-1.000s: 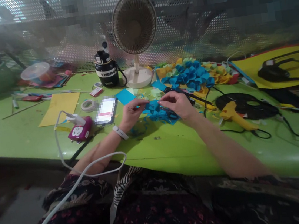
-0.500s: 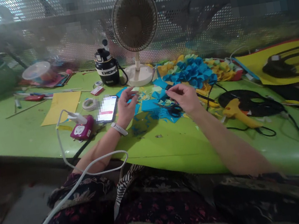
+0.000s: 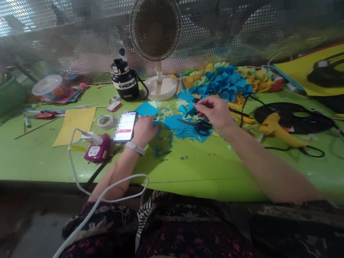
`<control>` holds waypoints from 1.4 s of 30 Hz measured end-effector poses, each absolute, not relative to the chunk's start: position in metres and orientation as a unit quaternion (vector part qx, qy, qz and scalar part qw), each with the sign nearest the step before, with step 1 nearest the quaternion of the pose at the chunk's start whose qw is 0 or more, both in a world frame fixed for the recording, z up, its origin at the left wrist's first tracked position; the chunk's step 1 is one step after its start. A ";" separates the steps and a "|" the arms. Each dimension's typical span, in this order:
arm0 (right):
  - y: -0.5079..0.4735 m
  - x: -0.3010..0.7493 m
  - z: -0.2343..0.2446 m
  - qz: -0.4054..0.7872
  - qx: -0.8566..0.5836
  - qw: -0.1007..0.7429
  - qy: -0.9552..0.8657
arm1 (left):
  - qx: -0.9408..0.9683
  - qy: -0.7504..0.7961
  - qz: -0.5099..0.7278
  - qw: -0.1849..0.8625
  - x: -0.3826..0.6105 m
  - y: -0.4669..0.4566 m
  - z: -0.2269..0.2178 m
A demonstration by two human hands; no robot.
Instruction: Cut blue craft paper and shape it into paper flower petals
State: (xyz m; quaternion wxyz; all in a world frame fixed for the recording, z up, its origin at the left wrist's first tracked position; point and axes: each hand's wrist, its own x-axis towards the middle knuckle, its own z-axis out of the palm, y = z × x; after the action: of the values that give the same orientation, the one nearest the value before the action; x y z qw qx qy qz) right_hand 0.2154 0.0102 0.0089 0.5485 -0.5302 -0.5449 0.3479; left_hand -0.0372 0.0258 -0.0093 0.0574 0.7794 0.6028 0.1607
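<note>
My left hand lies low on the green table, its fingers curled onto a blue paper piece at the edge of a heap of blue paper scraps. My right hand hovers just right of it, thumb and fingers pinched on a small folded blue paper piece. Black-handled scissors lie on the scraps under the right hand. A pile of folded blue and yellow paper shapes sits behind.
A phone, a tape roll, a pink socket with a white cable and a yellow sheet lie to the left. A fan and a black jug stand behind. A yellow glue gun with black cords lies to the right.
My left hand has dropped from in front of the phone down onto the blue scraps. My right hand has stayed pinched and shifted slightly. The view moved a little.
</note>
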 end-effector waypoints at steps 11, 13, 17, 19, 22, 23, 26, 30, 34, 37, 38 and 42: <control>0.015 0.216 -0.001 0.352 -0.543 0.540 -0.539 | 0.779 0.618 0.095 0.030 -0.036 0.019 -0.005; 0.016 0.215 -0.003 0.363 -0.548 0.532 -0.534 | 0.781 0.616 0.096 0.026 -0.036 0.018 -0.005; 0.017 0.216 -0.010 0.393 -0.550 0.531 -0.511 | 0.784 0.614 0.088 0.027 -0.034 0.016 -0.004; 0.019 0.217 -0.014 0.399 -0.548 0.538 -0.502 | 0.783 0.616 0.079 0.031 -0.033 0.014 -0.002; 0.024 0.219 -0.019 0.405 -0.535 0.548 -0.500 | 0.783 0.617 0.065 0.031 -0.031 0.012 0.000; 0.026 0.219 -0.020 0.409 -0.527 0.550 -0.502 | 0.784 0.617 0.063 0.031 -0.031 0.011 0.001; 0.030 0.221 -0.020 0.413 -0.506 0.564 -0.505 | 0.782 0.619 0.062 0.030 -0.031 0.010 0.002; 0.029 0.222 -0.019 0.411 -0.504 0.567 -0.506 | 0.780 0.622 0.058 0.031 -0.030 0.009 0.004; 0.024 0.221 -0.018 0.411 -0.513 0.532 -0.533 | 0.776 0.628 0.058 0.031 -0.029 0.009 0.005; 0.022 0.219 -0.018 0.401 -0.506 0.526 -0.553 | 0.772 0.631 0.064 0.036 -0.029 0.009 0.005; 0.021 0.218 -0.018 0.400 -0.503 0.522 -0.561 | 0.770 0.633 0.064 0.039 -0.029 0.009 0.005; 0.022 0.218 -0.021 0.406 -0.491 0.504 -0.583 | 0.767 0.638 0.056 0.048 -0.028 0.010 0.011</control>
State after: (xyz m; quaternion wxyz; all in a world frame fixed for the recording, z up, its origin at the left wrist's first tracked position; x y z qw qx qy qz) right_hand 0.2180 0.0217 -0.0206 0.5041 -0.4907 -0.5833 0.4061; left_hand -0.0284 0.0096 0.0106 0.0482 0.7665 0.6379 0.0565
